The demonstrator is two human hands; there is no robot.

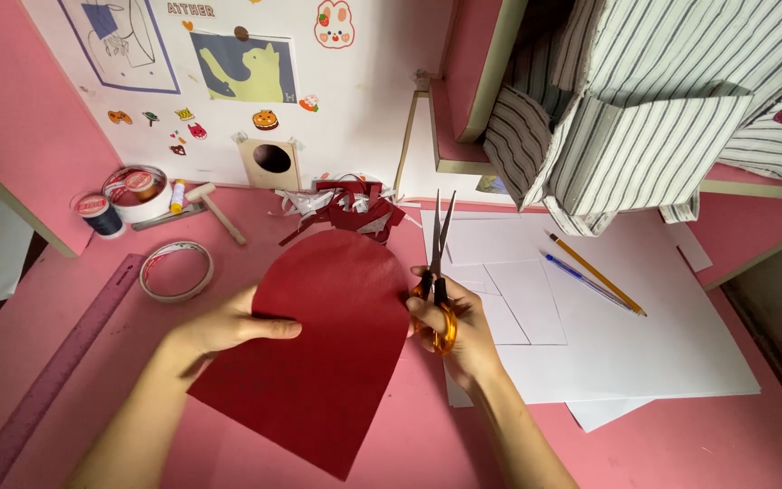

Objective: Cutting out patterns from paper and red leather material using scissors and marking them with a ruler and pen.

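Head view: left hand (228,328) pinches red paper (323,349) with thumb on top, right hand (452,328) fingers curl through open scissors (439,272)

On the counter (662,444) around the red sheet (328,353): one pair of scissors (439,272), two tape rolls (176,270) (136,192), one pencil (597,273), one pen (587,282), one ruler (56,371).

2 bare forearms in frame, no sleeves visible up to the picture edge. Left hand (228,328) and right hand (459,330): no gloves, no rings, no watch or wristband showing. Nails short and unpainted where visible. Nothing else of the body in view.
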